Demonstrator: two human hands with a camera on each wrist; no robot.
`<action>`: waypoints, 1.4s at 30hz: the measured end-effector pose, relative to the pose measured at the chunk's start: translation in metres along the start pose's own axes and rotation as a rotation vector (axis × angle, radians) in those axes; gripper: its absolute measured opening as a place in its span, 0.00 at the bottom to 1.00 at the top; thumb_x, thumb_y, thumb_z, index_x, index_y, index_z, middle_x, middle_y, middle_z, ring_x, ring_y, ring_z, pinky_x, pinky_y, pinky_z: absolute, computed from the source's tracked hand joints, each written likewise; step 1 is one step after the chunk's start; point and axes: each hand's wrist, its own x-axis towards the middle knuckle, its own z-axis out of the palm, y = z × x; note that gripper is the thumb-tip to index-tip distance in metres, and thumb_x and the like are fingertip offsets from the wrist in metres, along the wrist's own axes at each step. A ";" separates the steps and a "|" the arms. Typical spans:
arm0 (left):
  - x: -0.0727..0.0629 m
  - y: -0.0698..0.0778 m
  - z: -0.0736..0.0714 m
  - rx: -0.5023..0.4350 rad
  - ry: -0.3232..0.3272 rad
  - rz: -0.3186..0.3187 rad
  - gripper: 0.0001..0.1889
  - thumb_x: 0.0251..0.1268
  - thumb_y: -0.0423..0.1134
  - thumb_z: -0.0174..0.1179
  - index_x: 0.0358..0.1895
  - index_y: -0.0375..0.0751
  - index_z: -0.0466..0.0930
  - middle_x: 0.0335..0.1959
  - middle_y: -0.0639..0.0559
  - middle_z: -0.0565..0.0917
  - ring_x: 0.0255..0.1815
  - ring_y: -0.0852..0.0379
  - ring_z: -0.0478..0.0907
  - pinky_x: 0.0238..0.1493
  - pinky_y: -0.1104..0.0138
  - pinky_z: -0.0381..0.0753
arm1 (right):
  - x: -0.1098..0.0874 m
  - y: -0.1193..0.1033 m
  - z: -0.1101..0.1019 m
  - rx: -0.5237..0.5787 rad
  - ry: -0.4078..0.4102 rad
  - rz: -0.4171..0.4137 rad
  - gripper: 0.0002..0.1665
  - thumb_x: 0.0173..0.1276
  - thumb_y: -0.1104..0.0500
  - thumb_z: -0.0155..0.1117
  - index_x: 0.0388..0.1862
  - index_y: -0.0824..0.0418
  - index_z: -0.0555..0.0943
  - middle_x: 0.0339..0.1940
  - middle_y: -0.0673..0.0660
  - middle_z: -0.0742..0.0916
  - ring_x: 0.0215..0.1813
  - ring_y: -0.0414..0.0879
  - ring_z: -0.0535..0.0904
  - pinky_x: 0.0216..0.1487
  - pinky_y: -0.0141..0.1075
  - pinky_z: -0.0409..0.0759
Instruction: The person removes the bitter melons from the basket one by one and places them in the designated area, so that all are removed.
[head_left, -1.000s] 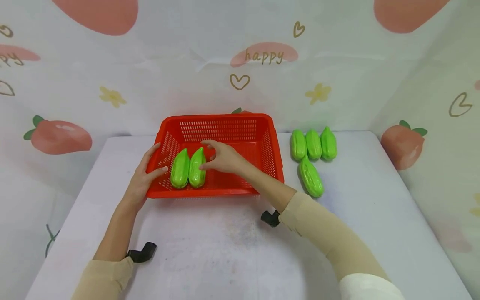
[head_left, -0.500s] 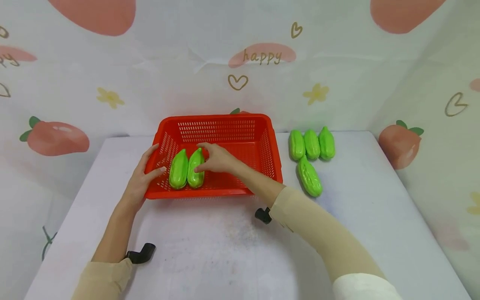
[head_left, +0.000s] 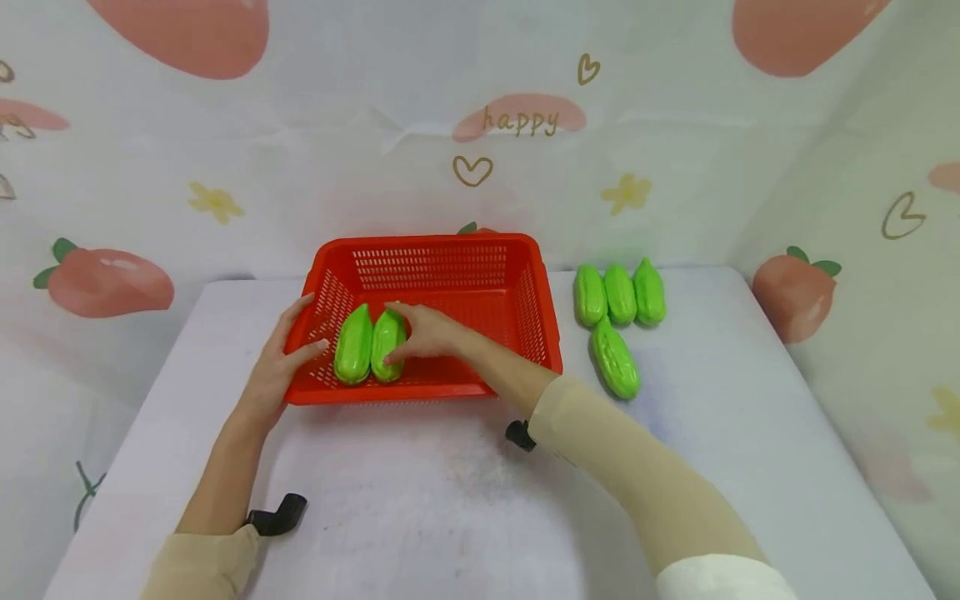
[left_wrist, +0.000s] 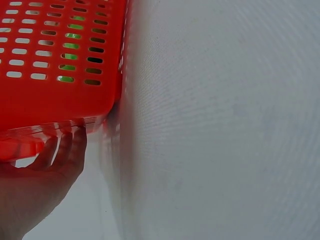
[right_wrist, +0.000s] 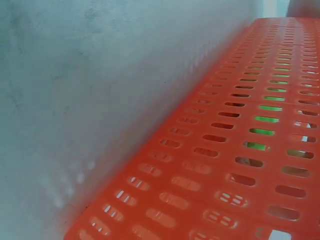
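Two shiny green bitter melons lie side by side in the left part of a red plastic basket point(head_left: 435, 390). My right hand point(head_left: 431, 332) reaches over the front rim and holds the right-hand bitter melon point(head_left: 384, 343), thumb near its lower end and fingers by its tip. Beside it, the other bitter melon point(head_left: 352, 346) lies untouched. My left hand point(head_left: 268, 375) grips the basket's left rim, thumb inside and fingers outside. In the left wrist view, the left hand's fingers point(left_wrist: 70, 155) touch the basket wall. The right hand is mostly hidden behind the slotted wall point(right_wrist: 225, 125) in the right wrist view.
Right of the basket, three bitter melons point(head_left: 620, 294) lie in a row, and another bitter melon point(head_left: 617, 360) lies slanted in front of them. The white table point(head_left: 450, 517) meets a printed cloth backdrop point(head_left: 360, 183) behind the basket.
My right hand has shifted slightly left and down, and its thumb now lies over the right-hand bitter melon. The left hand stays on the rim, and the basket keeps its place.
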 end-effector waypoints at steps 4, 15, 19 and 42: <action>0.001 0.000 0.002 -0.007 -0.010 0.000 0.36 0.75 0.43 0.52 0.79 0.70 0.47 0.77 0.45 0.52 0.67 0.49 0.60 0.50 0.73 0.79 | 0.000 0.003 0.002 -0.025 -0.035 -0.002 0.57 0.59 0.48 0.76 0.81 0.51 0.55 0.75 0.57 0.69 0.72 0.48 0.65 0.71 0.43 0.64; -0.001 -0.001 -0.001 -0.006 -0.006 0.007 0.36 0.75 0.44 0.53 0.79 0.69 0.46 0.76 0.44 0.52 0.66 0.50 0.60 0.48 0.73 0.80 | 0.003 0.003 0.010 -0.058 -0.070 -0.032 0.59 0.60 0.47 0.75 0.82 0.50 0.50 0.76 0.59 0.65 0.73 0.49 0.62 0.71 0.40 0.64; -0.001 0.000 -0.001 -0.006 -0.009 0.012 0.36 0.74 0.44 0.53 0.79 0.69 0.46 0.76 0.44 0.52 0.67 0.48 0.60 0.49 0.73 0.80 | 0.003 0.003 0.009 -0.065 -0.067 -0.026 0.59 0.60 0.48 0.75 0.82 0.49 0.51 0.76 0.59 0.66 0.73 0.49 0.62 0.70 0.40 0.64; -0.001 0.001 0.001 0.008 -0.002 0.022 0.36 0.75 0.44 0.51 0.79 0.68 0.46 0.77 0.45 0.52 0.68 0.47 0.58 0.49 0.73 0.80 | -0.014 -0.001 -0.017 0.200 0.024 -0.133 0.58 0.56 0.52 0.78 0.80 0.52 0.56 0.53 0.52 0.77 0.53 0.48 0.74 0.50 0.34 0.77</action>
